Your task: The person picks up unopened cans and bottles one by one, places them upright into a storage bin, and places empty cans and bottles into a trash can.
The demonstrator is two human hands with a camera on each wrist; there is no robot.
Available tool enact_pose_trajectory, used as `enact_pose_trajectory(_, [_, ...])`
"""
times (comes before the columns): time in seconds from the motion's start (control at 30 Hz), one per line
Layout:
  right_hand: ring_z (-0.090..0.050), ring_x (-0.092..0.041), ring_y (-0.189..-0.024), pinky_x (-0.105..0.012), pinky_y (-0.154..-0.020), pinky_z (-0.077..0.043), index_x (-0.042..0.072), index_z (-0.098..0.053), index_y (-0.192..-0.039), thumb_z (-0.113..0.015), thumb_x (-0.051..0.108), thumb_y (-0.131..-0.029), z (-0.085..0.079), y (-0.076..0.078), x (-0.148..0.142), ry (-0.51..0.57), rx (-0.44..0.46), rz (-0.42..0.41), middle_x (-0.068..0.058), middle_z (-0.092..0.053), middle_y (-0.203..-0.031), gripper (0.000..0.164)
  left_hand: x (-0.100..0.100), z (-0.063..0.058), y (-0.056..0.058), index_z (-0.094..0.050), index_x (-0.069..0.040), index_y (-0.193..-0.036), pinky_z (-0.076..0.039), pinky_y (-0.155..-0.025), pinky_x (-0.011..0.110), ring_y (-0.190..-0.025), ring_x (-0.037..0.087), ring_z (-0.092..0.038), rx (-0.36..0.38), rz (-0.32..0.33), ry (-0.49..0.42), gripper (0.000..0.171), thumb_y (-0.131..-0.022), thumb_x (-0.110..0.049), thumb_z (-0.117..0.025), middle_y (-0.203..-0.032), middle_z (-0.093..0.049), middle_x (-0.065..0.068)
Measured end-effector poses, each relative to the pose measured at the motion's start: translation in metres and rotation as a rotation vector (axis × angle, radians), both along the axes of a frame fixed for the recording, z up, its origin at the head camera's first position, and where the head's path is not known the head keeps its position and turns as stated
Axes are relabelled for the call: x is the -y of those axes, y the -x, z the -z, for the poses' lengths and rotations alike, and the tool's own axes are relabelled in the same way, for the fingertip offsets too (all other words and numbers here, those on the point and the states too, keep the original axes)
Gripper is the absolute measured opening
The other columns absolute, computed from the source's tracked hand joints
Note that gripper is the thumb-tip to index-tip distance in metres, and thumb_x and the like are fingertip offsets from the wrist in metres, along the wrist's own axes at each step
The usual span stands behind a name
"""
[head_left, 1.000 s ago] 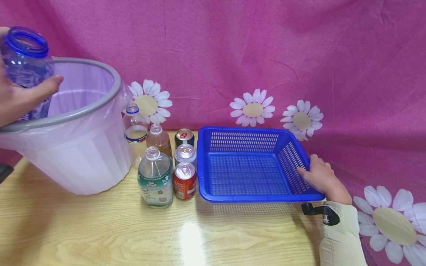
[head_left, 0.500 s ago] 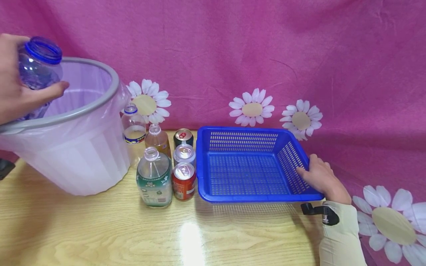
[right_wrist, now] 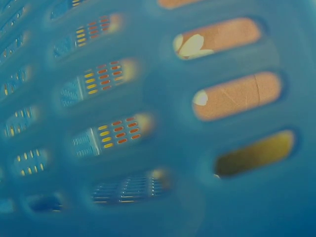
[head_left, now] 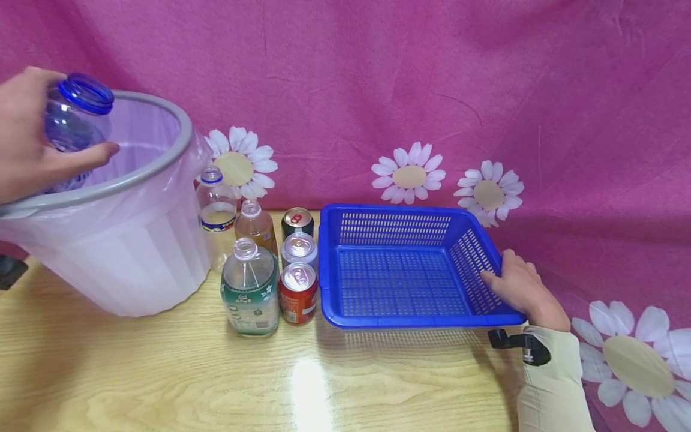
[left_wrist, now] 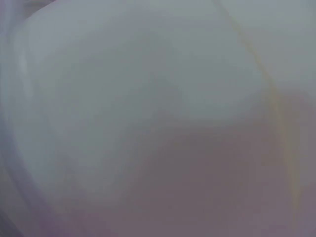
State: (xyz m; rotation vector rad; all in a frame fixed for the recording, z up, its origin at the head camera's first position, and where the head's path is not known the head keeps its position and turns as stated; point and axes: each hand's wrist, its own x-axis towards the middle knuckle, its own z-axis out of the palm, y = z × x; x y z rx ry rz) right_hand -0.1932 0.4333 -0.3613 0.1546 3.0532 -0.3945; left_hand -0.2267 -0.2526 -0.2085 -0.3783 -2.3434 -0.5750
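In the head view my left hand grips a clear bottle with a blue neck ring, its mouth tilted up and to the right. Hand and bottle are over the opening of a white bin with a grey rim and a thin plastic liner; the bottle's lower part is hidden behind that rim. The left wrist view is a blur of pale liner. At the right, my right hand holds the right rim of a blue slotted basket, thumb inside. The basket's slotted wall fills the right wrist view.
Between bin and basket stand a green-labelled bottle, an amber bottle and a clear bottle with a blue ring. Beside them, a red can, a silver can and a dark can form a column. A pink flowered cloth hangs behind.
My left hand and the bottle have moved right and down, further over the bin's opening, and the bottle leans more. The right hand and the basket have stayed in place.
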Motion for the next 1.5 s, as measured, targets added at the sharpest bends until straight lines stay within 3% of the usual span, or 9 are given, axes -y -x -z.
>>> enact_pose_trajectory(0.17, [-0.046, -0.047, -0.098, -0.057, -0.078, -0.041, -0.011, -0.037, -0.122, -0.050, 0.043, -0.095, 0.000, 0.000, 0.000, 0.001, 0.002, -0.001, -0.030, -0.051, -0.108, 0.062, -0.001, -0.001, -0.001, -0.042, 0.005, -0.136, -0.019, -0.082, -0.001, -0.099, 0.040, -0.051, 0.031, -0.012, 0.038, 0.081, -0.072, -0.029, -0.080, -0.116, -0.054, 0.037])
enact_pose_trajectory(0.33, [-0.046, -0.047, -0.097, -0.057, -0.077, -0.041, -0.011, -0.037, -0.122, -0.050, 0.043, -0.095, 0.000, 0.000, 0.000, 0.001, -0.002, -0.005, -0.030, -0.051, -0.107, 0.062, 0.001, 0.000, -0.001, -0.040, 0.003, -0.138, -0.021, -0.102, 0.000, -0.108, 0.055, -0.050, 0.081, -0.023, 0.072, 0.082, -0.074, -0.030, -0.079, -0.119, -0.054, 0.038])
enact_pose_trajectory(0.5, [-0.047, -0.048, -0.096, -0.056, -0.075, -0.041, -0.011, -0.038, -0.120, -0.051, 0.042, -0.094, 0.001, 0.001, -0.001, -0.007, -0.019, -0.008, -0.030, -0.052, -0.106, 0.060, 0.005, 0.001, 0.002, -0.037, 0.000, -0.142, -0.034, -0.119, 0.039, -0.110, 0.056, -0.050, 0.135, -0.046, 0.117, 0.084, -0.076, -0.033, -0.079, -0.123, -0.053, 0.037])
enact_pose_trajectory(0.77, [-0.048, -0.051, -0.097, -0.058, -0.076, -0.041, -0.013, -0.038, -0.122, -0.051, 0.041, -0.094, 0.001, 0.002, -0.001, -0.014, -0.021, -0.017, -0.032, -0.052, -0.107, 0.062, 0.009, 0.001, 0.003, -0.038, -0.004, -0.142, -0.026, -0.106, 0.004, -0.107, 0.058, -0.053, 0.135, -0.042, 0.142, 0.087, -0.074, -0.036, -0.082, -0.122, -0.056, 0.035])
enact_pose_trajectory(0.87, [-0.048, -0.052, -0.097, -0.058, -0.076, -0.041, -0.013, -0.038, -0.121, -0.051, 0.041, -0.094, 0.000, 0.001, -0.001, -0.015, -0.023, -0.022, -0.032, -0.052, -0.106, 0.062, 0.008, -0.001, 0.002, -0.037, -0.002, -0.142, -0.048, -0.104, 0.031, -0.105, 0.060, -0.053, 0.160, -0.054, 0.170, 0.090, -0.074, -0.040, -0.081, -0.121, -0.055, 0.037])
enact_pose_trajectory(0.97, [-0.048, -0.052, -0.098, -0.058, -0.076, -0.041, -0.013, -0.038, -0.122, -0.051, 0.041, -0.094, 0.000, 0.001, 0.000, -0.014, -0.027, -0.021, -0.032, -0.052, -0.107, 0.062, 0.008, -0.003, 0.002, -0.037, -0.001, -0.142, -0.045, -0.086, 0.060, -0.103, 0.061, -0.053, 0.170, -0.053, 0.192, 0.093, -0.072, -0.042, -0.082, -0.119, -0.056, 0.038])
enact_pose_trajectory(1.33, [-0.047, -0.047, -0.096, -0.054, -0.074, -0.041, -0.011, -0.038, -0.121, -0.050, 0.044, -0.095, -0.001, 0.001, -0.003, 0.003, 0.000, -0.010, -0.029, -0.052, -0.106, 0.061, 0.009, -0.003, 0.005, -0.038, -0.008, -0.144, -0.022, -0.070, 0.001, -0.100, 0.058, -0.057, 0.192, 0.030, 0.159, 0.092, -0.070, -0.034, -0.085, -0.115, -0.060, 0.037])
enact_pose_trajectory(1.4, [-0.047, -0.047, -0.096, -0.054, -0.074, -0.041, -0.011, -0.038, -0.121, -0.050, 0.044, -0.095, 0.000, 0.001, -0.003, 0.002, -0.003, -0.009, -0.030, -0.052, -0.106, 0.061, 0.009, -0.004, 0.005, -0.036, -0.008, -0.146, -0.029, -0.075, 0.001, -0.102, 0.058, -0.057, 0.222, 0.021, 0.165, 0.093, -0.071, -0.035, -0.084, -0.117, -0.059, 0.037])
enact_pose_trajectory(1.5, [-0.048, -0.048, -0.096, -0.055, -0.075, -0.042, -0.011, -0.038, -0.121, -0.050, 0.043, -0.095, 0.001, 0.002, -0.002, -0.002, -0.006, -0.007, -0.030, -0.052, -0.106, 0.062, 0.008, -0.005, 0.003, -0.033, -0.006, -0.147, -0.049, -0.088, 0.032, -0.104, 0.059, -0.055, 0.266, -0.005, 0.183, 0.095, -0.073, -0.038, -0.082, -0.118, -0.056, 0.039])
